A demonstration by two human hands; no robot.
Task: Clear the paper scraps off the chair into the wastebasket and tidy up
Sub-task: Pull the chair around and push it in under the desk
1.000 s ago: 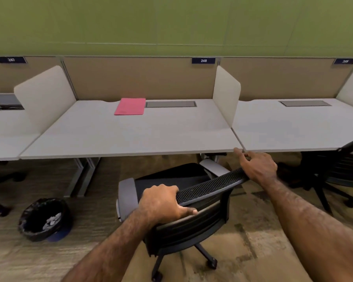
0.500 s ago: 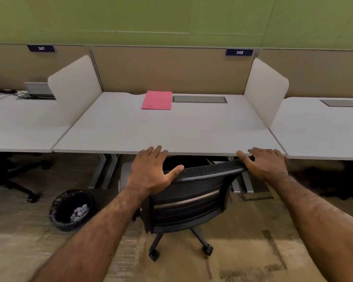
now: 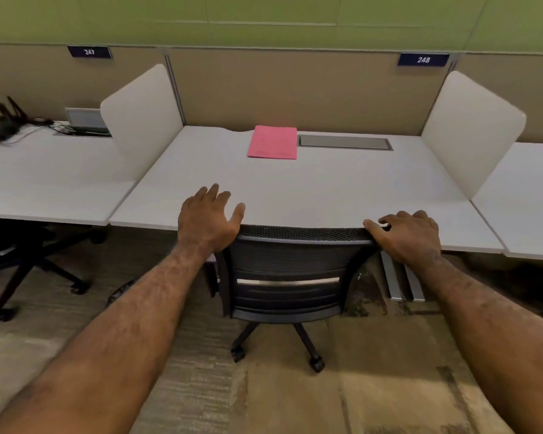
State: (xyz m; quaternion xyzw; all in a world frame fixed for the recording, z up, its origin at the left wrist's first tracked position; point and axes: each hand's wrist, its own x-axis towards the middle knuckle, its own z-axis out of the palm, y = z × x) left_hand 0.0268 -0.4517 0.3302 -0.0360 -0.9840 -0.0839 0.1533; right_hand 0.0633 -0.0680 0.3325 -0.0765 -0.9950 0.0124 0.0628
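Chair pushed in under the bench, your left hand now off it.

Your left hand (image 3: 208, 219) is released, fingers spread, palm at the left top corner of the chair (image 3: 287, 270) backrest; a second ago it was clenched around that top edge. Your right hand (image 3: 409, 234) rests on the right top corner with fingers curled loosely, not a full grasp, same spot as before. The chair was angled and out on the floor; now it's square to the bench (image 3: 326, 195) with the backrest top touching the front edge and the seat hidden underneath. The pink folder (image 3: 273, 142) lies at the back of the bench beside the grey cable hatch (image 3: 344, 142). The wastebasket, seen left of the chair half a second ago, is now almost wholly hidden behind your left forearm.
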